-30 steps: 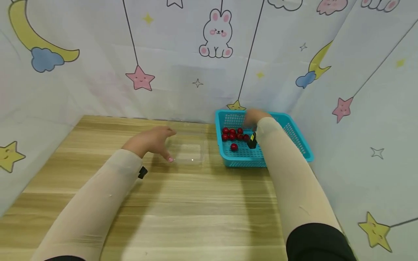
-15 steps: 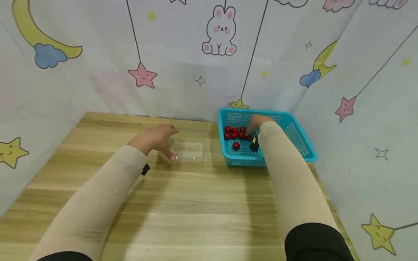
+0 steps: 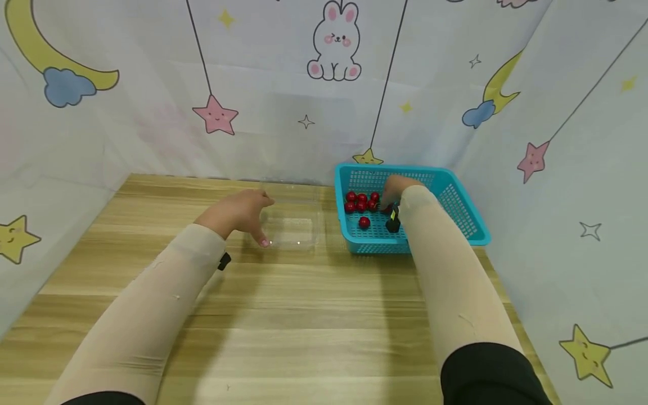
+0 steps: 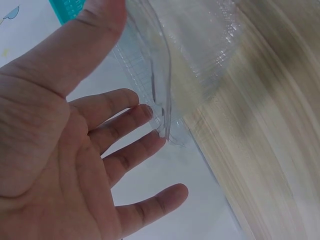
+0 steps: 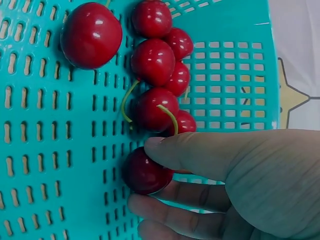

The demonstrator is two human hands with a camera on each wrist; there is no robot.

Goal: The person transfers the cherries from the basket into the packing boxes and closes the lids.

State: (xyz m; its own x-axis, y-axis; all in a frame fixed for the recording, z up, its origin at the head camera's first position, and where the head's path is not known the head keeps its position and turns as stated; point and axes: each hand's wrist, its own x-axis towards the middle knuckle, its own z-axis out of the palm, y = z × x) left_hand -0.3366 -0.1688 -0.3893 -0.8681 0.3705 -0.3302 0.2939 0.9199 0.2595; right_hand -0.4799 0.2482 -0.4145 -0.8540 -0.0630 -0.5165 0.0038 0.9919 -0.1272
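Observation:
A clear plastic box [image 3: 304,245] with a raised lid part stands at the back middle of the table. My left hand [image 3: 240,212] is at its left side, thumb and fingers spread; in the left wrist view some fingertips touch the thin clear edge [image 4: 162,82]. My right hand [image 3: 397,188] reaches down into a blue slotted basket [image 3: 377,246]. There, in the right wrist view, thumb and fingers pinch a dark red cherry [image 5: 145,172]. Several other cherries [image 5: 153,62], some with green stems, sit beside it in two rows. One cherry [image 5: 91,35] lies apart.
Pale wood-grain table [image 3: 293,315] spreads in front of the box and basket. A white printed cloth [image 3: 283,101] hangs close behind both and along the right side of the basket.
My right hand has come down lower in the basket and now pinches the cherry at the end of the rows. The left hand has kept its place at the box.

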